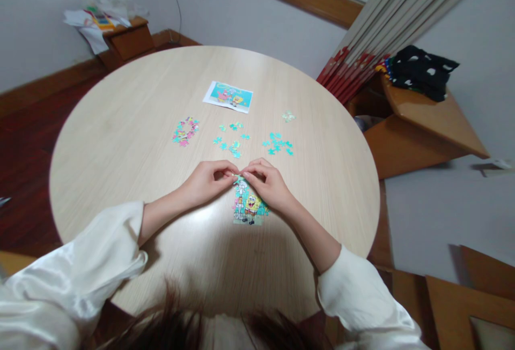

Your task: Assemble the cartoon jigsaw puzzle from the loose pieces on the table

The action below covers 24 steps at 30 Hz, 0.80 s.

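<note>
A partly joined jigsaw puzzle (250,208) with cartoon figures lies flat on the round table in front of me. My left hand (211,181) is at its top left corner, thumb and fingers pinched at a small puzzle piece mostly hidden by the fingertips. My right hand (267,181) meets it from the other side, its fingers closed at the puzzle's upper edge, the palm covering part of the right side. The fingertips of both hands nearly touch. Whether the right fingers grip a piece or press on the puzzle is hidden.
Beyond my hands lie loose pink pieces (186,131), scattered turquoise pieces (223,146), more turquoise pieces (277,144) and a few pale pieces (288,117). A picture card (229,97) rests farther back on the round table (120,119). A wooden cabinet (418,125) stands right.
</note>
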Motion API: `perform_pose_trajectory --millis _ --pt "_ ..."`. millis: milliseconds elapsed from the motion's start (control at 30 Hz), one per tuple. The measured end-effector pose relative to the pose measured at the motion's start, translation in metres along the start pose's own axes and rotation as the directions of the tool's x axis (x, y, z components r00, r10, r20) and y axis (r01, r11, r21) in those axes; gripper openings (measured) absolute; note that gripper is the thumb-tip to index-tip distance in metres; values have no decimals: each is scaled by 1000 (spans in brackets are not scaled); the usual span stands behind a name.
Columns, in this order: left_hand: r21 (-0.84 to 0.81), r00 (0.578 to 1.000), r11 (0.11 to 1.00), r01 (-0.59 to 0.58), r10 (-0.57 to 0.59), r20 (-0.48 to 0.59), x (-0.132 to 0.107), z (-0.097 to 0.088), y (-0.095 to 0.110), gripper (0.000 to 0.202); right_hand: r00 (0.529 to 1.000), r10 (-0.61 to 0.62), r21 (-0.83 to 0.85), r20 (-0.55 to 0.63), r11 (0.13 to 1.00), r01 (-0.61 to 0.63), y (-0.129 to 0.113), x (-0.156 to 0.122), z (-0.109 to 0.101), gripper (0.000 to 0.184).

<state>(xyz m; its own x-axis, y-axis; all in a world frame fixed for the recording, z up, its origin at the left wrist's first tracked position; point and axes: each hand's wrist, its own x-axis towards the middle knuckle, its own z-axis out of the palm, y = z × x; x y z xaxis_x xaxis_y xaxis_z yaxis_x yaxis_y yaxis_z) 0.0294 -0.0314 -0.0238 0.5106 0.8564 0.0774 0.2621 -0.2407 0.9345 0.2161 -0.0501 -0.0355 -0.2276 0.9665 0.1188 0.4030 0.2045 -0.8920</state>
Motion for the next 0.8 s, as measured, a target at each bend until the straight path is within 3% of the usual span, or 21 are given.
perform_pose_trajectory --millis 300,800 --pt "104 998 993 58 -53 -42 2 -1 -5 8 995 -26 -116 100 993 37 0 -2 -6 16" --pt "322 996 944 69 -46 -79 4 2 -9 12 993 -61 -156 97 985 75 3 -1 -6 12"
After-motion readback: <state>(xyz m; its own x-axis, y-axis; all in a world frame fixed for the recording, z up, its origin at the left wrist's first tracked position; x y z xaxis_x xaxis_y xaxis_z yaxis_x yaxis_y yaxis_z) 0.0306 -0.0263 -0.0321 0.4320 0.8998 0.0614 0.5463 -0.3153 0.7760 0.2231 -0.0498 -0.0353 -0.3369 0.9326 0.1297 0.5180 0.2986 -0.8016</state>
